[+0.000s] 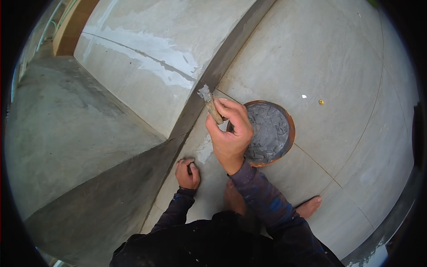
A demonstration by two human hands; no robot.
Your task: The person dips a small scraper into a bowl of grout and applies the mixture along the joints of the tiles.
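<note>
My right hand [231, 131] pinches a short, flat wooden stick [213, 108] between thumb and fingers. A lump of grey paste [204, 91] clings to its upper end, close to the edge of the raised step. Under and beside that hand stands a round, orange-brown bowl [292, 132], filled with thick grey paste [270, 129] whose surface is roughly ridged. My left hand [187, 174] is curled closed and rests low by the foot of the step; whatever its fingers may hold is hidden.
A raised grey slab [147, 26] has white smears [167, 60] along a joint. A sloping grey surface [80, 120] lies at left. Thin joint lines cross the grey floor [338, 58], where a white scrap [304, 96] and a small gold-coloured piece [321, 102] lie. My bare foot [308, 207] is at lower right.
</note>
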